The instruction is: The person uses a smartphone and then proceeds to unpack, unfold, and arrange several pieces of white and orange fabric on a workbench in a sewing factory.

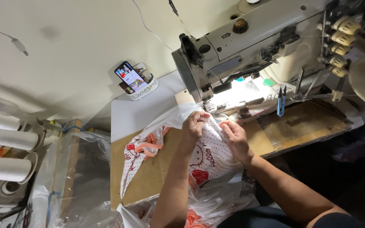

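Fabric point(210, 154), white with small red dots and red cartoon prints, lies across the wooden sewing table point(148, 173), its front edge pushed up to the needle area of the sewing machine point(250, 46). It looks light, thin and floppy, a soft knit that wrinkles and slides easily, so it wants pinning flat with the fingertips close to the seam rather than lifting. And that is how it is held: the left hand point(194, 124) has curled fingers bunching the cloth just before the presser foot, while the right hand point(234, 139) lies flatter, fingers pressed on the cloth beside it, the two nearly touching. Orange trim point(148, 145) edges a fold trailing off to the left. More white cloth spills off the table's near edge towards the person's lap. Moving outward, blue thread snips point(281, 101) rest to the right of the needle on the lit bed. Further back a phone point(130, 77) stands in a white holder, and white thread cones point(7, 139) sit far left.
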